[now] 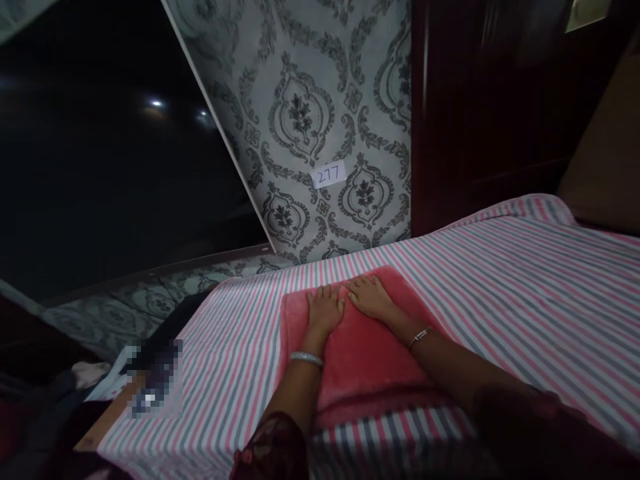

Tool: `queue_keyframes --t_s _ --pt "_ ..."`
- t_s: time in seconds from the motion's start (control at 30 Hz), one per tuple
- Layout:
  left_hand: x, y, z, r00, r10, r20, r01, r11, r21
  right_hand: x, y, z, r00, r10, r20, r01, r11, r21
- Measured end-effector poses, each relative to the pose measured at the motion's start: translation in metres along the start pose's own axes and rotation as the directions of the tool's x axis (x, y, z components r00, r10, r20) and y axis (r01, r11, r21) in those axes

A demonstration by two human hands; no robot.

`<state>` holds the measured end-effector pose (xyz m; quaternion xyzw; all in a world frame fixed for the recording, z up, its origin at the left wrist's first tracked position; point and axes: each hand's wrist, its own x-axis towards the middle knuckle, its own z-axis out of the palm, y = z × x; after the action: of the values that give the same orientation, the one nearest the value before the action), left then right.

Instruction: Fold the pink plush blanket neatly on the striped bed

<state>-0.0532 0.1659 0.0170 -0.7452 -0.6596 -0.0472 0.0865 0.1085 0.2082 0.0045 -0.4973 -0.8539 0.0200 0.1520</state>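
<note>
Folded red towel (pixel 365 353) lies flat on the striped bedsheet (pixel 525 293), roughly centre of frame, slightly low. Rectangular fold; long axis runs from about 6 o'clock to 12 o'clock, tilted a touch toward 1 o'clock, far short edge pointing at the patterned wall (pixel 310 100). Near edge sits close to the near bed edge, with a strip of sheet showing below it.

Left hand (pixel 325 308): flat, palm down, fingers straight and together, pressing on the far part of the towel. Nothing gripped. Pale bangle (pixel 307 359) on the wrist.

Right hand (pixel 371 297): also flat, palm down, fingers extended toward 10 o'clock, fingertips just beside or touching the left hand's. Nothing gripped. Thin bracelet (pixel 419 337) on the wrist. Both forearms lie across the towel and cover part of its near half.

Around:
- 12 o'clock of towel: white label reading "277" (pixel 329 175) on the wall.
- 10 o'clock: large dark panel (pixel 100 167) with a pale edge, two light spots reflected in it.
- 1–2 o'clock: dark wooden furniture (pixel 475 100), and a brown cushion-like shape (pixel 610 153) at the bed's far right.
- 8–9 o'clock: dark clutter and cloth off the bed's left edge, too dim to identify, part blurred.

Sheet around the towel carries nothing else.
</note>
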Motion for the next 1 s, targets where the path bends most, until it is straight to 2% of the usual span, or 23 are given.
queue_keyframes --t_s 0.23,0.37,0.47,0.6,0.67,0.73,0.87,1.0 --pt "-0.002 0.004 -0.01 1.0 -0.013 0.014 0.013 0.999 -0.033 -0.001 -0.001 -0.001 1.0 0.006 -0.031 -0.005 0.999 0.034" --pt "-0.003 -0.011 -0.021 0.998 -0.018 0.062 0.019 1.0 -0.018 -0.003 0.002 -0.001 0.999 0.01 -0.046 -0.007 0.999 0.053" --pt "-0.007 -0.037 -0.03 0.987 -0.13 0.098 0.129 0.991 0.02 -0.002 0.002 -0.001 0.999 0.018 -0.044 -0.015 0.997 0.071" --pt "-0.018 -0.063 -0.033 0.933 -0.342 0.115 0.351 0.933 -0.077 -0.001 0.002 -0.006 0.999 0.009 -0.048 -0.005 0.996 0.087" --pt "-0.021 -0.067 -0.03 0.922 -0.375 0.099 0.385 0.916 -0.117 -0.001 0.008 -0.011 0.998 0.051 -0.035 -0.048 0.997 0.068" --pt "-0.022 -0.066 -0.027 0.924 -0.374 0.085 0.382 0.916 -0.121 -0.003 0.02 -0.017 0.989 0.145 -0.016 -0.144 0.989 0.035" --pt "-0.019 -0.063 -0.025 0.924 -0.373 0.088 0.382 0.915 -0.131 -0.008 0.047 -0.022 0.941 0.338 0.007 -0.337 0.938 0.076" --pt "-0.017 -0.067 -0.024 0.92 -0.381 0.098 0.392 0.908 -0.149 -0.011 0.057 -0.019 0.932 0.362 0.005 -0.359 0.921 0.151"
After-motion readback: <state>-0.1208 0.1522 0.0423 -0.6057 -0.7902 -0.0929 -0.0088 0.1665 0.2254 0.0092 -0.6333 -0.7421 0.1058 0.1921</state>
